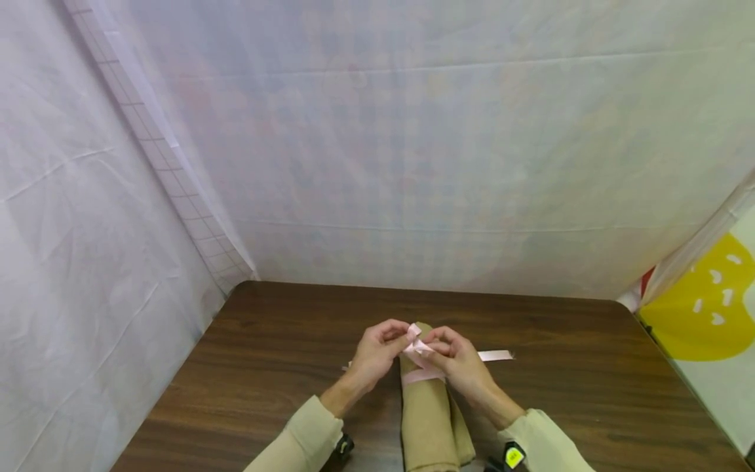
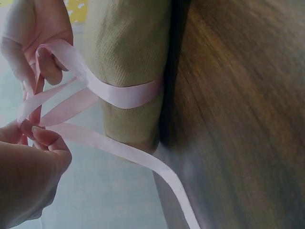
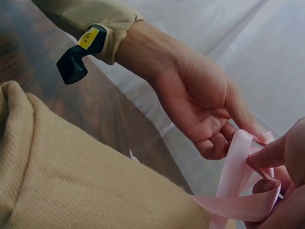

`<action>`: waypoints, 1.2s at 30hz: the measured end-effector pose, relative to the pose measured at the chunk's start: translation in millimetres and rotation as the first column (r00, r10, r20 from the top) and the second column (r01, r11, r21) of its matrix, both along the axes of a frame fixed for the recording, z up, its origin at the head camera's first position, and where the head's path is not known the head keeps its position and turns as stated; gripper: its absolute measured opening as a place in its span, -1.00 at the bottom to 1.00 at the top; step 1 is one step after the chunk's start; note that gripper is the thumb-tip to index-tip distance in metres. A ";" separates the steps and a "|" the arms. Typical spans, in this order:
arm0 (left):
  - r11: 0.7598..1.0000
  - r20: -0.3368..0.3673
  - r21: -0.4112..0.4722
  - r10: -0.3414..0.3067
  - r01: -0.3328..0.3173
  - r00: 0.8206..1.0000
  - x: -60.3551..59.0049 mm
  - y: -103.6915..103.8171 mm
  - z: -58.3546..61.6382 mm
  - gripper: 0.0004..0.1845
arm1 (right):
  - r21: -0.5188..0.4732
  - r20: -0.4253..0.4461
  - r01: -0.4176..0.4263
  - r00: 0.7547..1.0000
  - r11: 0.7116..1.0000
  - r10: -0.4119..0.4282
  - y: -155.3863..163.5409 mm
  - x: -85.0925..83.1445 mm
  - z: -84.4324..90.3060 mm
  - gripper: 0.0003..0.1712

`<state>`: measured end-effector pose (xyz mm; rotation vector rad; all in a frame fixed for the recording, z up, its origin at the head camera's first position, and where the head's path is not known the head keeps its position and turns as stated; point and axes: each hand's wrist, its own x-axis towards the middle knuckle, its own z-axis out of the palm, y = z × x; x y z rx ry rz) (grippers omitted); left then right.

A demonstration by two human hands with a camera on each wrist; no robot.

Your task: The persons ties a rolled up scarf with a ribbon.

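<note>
A rolled khaki cloth [image 1: 427, 419] lies lengthwise on the table, with a pink satin ribbon [image 1: 421, 375] wrapped round it near its far end. Above the roll, my left hand [image 1: 374, 351] pinches a loop of the ribbon between thumb and fingers. My right hand [image 1: 463, 367] pinches the ribbon close beside it, fingertips nearly meeting the left ones. In the left wrist view, ribbon strands [image 2: 71, 107] rise from the band to both hands, and one tail runs down past the roll's end. Part of the crossing is hidden behind the fingers in the right wrist view.
The dark wood-grain table [image 1: 236, 387] extends to both sides of the roll. A ribbon end [image 1: 495, 355] lies out to the right. White sheeting [image 1: 413, 164] hangs behind and at the left. A yellow patterned panel [image 1: 702, 308] stands beyond the right edge.
</note>
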<state>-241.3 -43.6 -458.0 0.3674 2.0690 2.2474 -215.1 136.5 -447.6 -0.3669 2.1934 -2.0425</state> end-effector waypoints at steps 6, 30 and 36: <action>0.992 -0.094 -0.124 -0.013 0.001 0.995 2.3 0.6 -0.3 -0.80 | -0.059 0.000 -0.059 0.998 0.997 0.059 -1.7 -0.7 -1.1 -0.71; 0.981 -0.079 -0.180 0.065 -0.078 0.995 3.8 3.9 -4.3 -0.76 | -0.012 -0.062 0.016 0.998 1.000 -0.016 -13.4 -1.4 -2.9 -0.72; 0.989 -0.010 -0.142 0.029 -0.030 1.000 1.5 3.0 -6.0 -0.74 | -0.009 -0.102 0.034 0.994 0.999 -0.034 -15.8 -0.8 -1.3 -0.75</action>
